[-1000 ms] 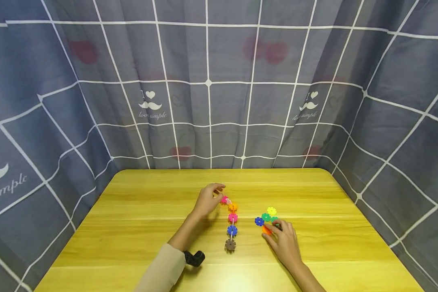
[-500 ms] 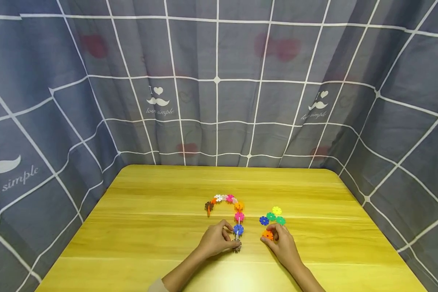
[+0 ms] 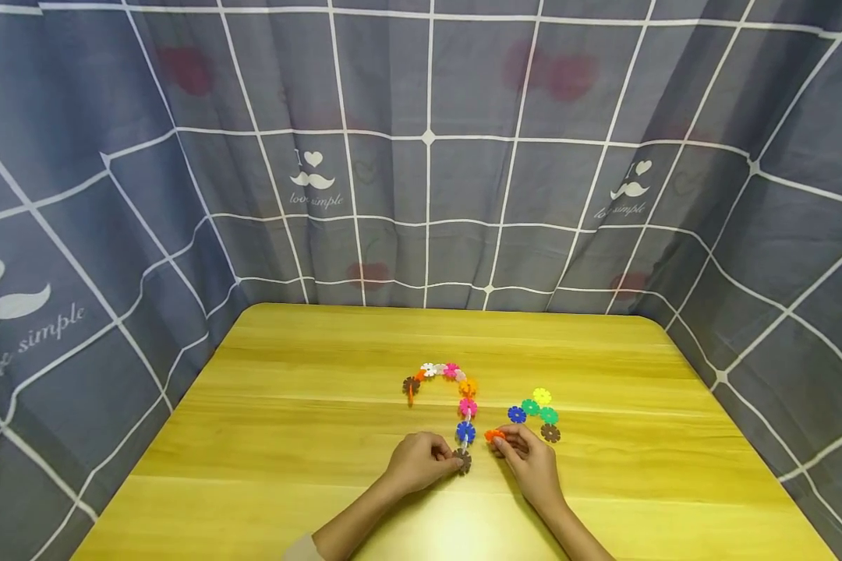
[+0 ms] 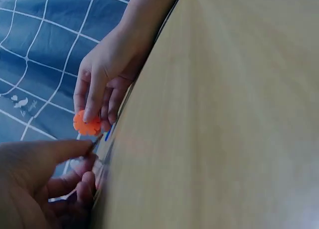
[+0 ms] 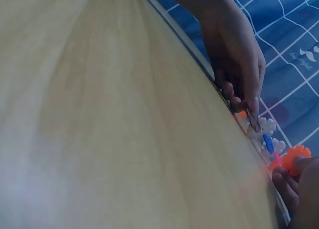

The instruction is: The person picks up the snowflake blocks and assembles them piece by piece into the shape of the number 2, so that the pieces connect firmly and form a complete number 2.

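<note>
A curved chain of notched plastic snowflake discs lies on the table, with pink (image 3: 468, 407), blue (image 3: 466, 431) and white (image 3: 429, 369) pieces among them. At its near end, my left hand (image 3: 419, 463) pinches the brown snowflake disc (image 3: 465, 461) between thumb and fingers. My right hand (image 3: 533, 461) holds an orange snowflake disc (image 3: 494, 436) just right of the chain, apart from the brown one. In the left wrist view this orange disc (image 4: 86, 123) shows its broad face under the right fingertips. The right wrist view shows the brown disc (image 5: 253, 120) nearly edge-on.
Loose discs lie right of the chain: yellow (image 3: 542, 396), green (image 3: 549, 415), blue (image 3: 516, 414) and brown (image 3: 550, 432). The chain's far left end has a brown disc (image 3: 411, 385) with an orange one below it. A grey checked curtain (image 3: 428, 195) surrounds the wooden table (image 3: 288, 436).
My left hand has come from the chain's far end to its near brown disc and pinches it. My right hand has taken the orange disc from the loose pieces and moved it left.
</note>
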A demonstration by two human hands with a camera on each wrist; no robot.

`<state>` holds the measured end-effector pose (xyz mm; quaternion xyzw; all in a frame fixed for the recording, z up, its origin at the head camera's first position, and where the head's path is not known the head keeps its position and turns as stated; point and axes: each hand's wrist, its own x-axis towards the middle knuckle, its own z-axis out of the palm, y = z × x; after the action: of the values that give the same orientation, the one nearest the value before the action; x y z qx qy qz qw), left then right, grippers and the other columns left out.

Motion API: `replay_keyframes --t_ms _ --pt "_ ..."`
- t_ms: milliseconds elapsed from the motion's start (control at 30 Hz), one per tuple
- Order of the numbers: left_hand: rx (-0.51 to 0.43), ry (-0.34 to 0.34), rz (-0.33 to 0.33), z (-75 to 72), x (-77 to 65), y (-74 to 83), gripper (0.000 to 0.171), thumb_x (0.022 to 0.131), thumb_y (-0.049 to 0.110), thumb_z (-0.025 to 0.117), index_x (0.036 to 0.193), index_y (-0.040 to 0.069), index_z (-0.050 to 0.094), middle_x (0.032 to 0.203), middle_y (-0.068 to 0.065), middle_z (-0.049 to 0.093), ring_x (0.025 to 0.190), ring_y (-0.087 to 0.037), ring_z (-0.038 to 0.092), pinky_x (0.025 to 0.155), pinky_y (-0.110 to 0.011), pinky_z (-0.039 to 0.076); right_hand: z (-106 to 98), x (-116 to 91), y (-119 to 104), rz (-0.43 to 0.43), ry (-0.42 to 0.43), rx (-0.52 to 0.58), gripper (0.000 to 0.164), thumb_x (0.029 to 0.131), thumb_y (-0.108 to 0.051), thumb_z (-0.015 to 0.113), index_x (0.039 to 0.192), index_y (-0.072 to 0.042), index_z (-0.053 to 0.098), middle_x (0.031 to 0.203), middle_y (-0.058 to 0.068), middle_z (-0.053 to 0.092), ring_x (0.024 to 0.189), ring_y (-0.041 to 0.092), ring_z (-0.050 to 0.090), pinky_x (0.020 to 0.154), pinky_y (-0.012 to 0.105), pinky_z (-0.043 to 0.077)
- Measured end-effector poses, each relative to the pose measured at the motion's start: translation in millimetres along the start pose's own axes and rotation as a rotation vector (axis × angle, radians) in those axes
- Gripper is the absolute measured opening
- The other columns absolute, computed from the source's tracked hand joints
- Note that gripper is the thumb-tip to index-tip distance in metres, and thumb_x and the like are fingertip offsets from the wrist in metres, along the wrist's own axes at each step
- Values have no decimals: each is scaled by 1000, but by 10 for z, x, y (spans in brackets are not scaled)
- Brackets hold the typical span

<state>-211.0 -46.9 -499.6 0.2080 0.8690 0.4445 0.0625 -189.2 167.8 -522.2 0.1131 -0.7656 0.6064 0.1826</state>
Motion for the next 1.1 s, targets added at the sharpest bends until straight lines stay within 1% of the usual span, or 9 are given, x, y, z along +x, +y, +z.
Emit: replay_keyframes --t_ms 67,167,233,333,500,767,867,1000,1100 --pt "-153 -31 -51 -16 4 -20 19 81 25 70 70 11 63 65 7 58 54 -5 51 49 -20 43 -6 6 -89 5 -5 -11 11 82 6 63 94 5 63 83 17 67 70 31 65 62 33 54" --pt "-475 -83 -169 -95 -18 -109 13 86 11 63 82 -1 59 71 -6 63 58 -13 60 53 -23 51 34 8 -189 17 -39 -16 10 81 6 64 92 5 64 83 16 67 69 31 64 62 33 54" --pt "-652 -97 -238 -151 -36 -170 12 88 3 59 91 -7 54 74 -14 65 60 -19 64 56 -27 54 97 14 -225 17 -76 0 10 81 7 64 91 5 65 83 16 67 69 32 64 62 34 54" --pt "-775 -104 -276 -205 -42 -218 19 89 -1 55 103 -11 48 79 -19 65 65 -22 66 63 -30 55 232 30 -267 -14 -129 -4 11 81 6 64 93 5 65 84 16 67 70 31 65 62 34 54" --pt "-797 -102 -284 -231 -24 -208 26 89 -1 54 111 -12 45 79 -19 65 65 -22 66 63 -31 55 436 42 -321 -100 -136 -100 12 80 4 66 92 3 66 83 13 68 70 26 65 61 30 54" --pt "-787 -97 -262 -232 -6 -191 21 90 -2 53 108 -12 49 77 -16 64 63 -21 65 63 -32 55 499 53 -343 -55 -121 -124 10 79 6 67 88 2 67 81 12 69 71 26 66 64 31 54" --pt "-790 -96 -256 -238 -5 -196 20 90 -2 53 107 -12 49 77 -15 64 62 -19 64 63 -32 55 509 62 -189 -45 -120 -128 10 79 2 68 88 -2 68 82 8 69 71 24 66 64 30 54" --pt "-791 -100 -246 -237 -6 -206 20 90 -2 54 107 -12 49 76 -15 64 61 -18 64 62 -31 55 519 69 30 -126 -120 -159 13 78 -2 70 88 -10 71 85 -1 69 74 17 66 65 25 53" --pt "-788 -101 -237 -227 -14 -211 20 89 -3 54 106 -13 50 76 -16 64 61 -18 64 62 -31 55 515 71 41 -263 -132 -212 15 77 -1 71 88 -12 71 87 -4 69 77 12 65 66 22 52"
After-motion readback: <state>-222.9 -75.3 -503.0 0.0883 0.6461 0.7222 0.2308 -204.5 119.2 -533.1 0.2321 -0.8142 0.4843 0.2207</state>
